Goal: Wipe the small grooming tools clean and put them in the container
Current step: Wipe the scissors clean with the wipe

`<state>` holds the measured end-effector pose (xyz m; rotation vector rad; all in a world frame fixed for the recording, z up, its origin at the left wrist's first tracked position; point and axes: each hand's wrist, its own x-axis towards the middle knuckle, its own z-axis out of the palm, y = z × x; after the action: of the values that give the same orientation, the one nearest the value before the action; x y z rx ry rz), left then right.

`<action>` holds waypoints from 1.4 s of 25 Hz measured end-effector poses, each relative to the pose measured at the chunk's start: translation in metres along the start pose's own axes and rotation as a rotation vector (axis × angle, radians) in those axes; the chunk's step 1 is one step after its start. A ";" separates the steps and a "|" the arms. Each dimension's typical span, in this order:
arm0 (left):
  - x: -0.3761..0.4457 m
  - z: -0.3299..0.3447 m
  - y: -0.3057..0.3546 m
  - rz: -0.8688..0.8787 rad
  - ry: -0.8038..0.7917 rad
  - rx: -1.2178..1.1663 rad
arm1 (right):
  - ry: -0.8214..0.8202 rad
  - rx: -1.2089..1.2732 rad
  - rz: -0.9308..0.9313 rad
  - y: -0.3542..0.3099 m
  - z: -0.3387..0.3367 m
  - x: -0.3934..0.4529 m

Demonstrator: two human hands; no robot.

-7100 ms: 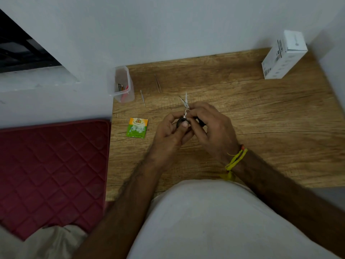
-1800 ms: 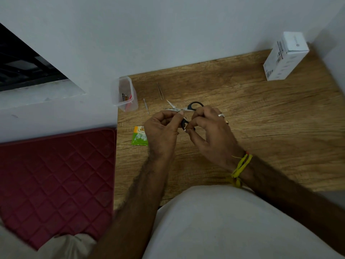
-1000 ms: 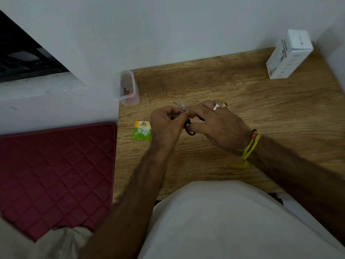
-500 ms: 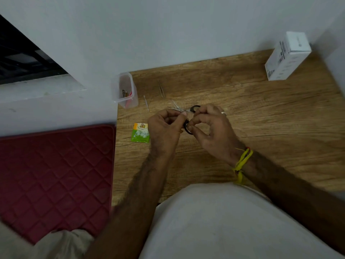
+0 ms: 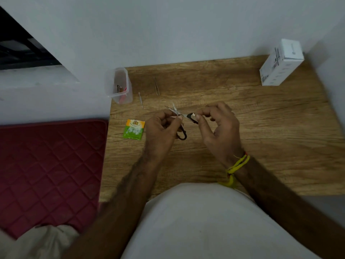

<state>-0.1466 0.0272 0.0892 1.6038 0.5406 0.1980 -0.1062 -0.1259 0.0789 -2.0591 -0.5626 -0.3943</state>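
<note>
Over the middle of the wooden counter (image 5: 242,113), the left hand (image 5: 160,131) pinches small scissors (image 5: 180,116) near the pivot, blades splayed open. The right hand (image 5: 222,128) pinches one black handle; a pale scrap there is too small to identify. The clear container (image 5: 119,85) stands at the counter's far-left corner, its contents indistinct. Tweezers (image 5: 156,86) and a thin probe (image 5: 140,100) lie beside it.

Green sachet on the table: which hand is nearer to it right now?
Left. The left hand sits just right of the green sachet, pinching the scissors. The right hand is farther right, beyond the scissors, gripping a black handle.
</note>
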 end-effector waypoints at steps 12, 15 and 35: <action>-0.010 -0.002 -0.001 0.066 -0.162 0.021 | -0.088 -0.141 -0.168 -0.001 0.019 0.002; -0.010 0.001 -0.001 0.056 -0.165 0.042 | -0.126 -0.225 -0.222 0.001 0.018 0.003; -0.011 0.004 -0.007 0.079 -0.148 -0.011 | -0.102 -0.116 -0.118 0.001 0.009 -0.002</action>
<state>-0.1557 0.0190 0.0843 1.6157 0.3616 0.1402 -0.1064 -0.1189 0.0723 -2.1725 -0.7409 -0.4004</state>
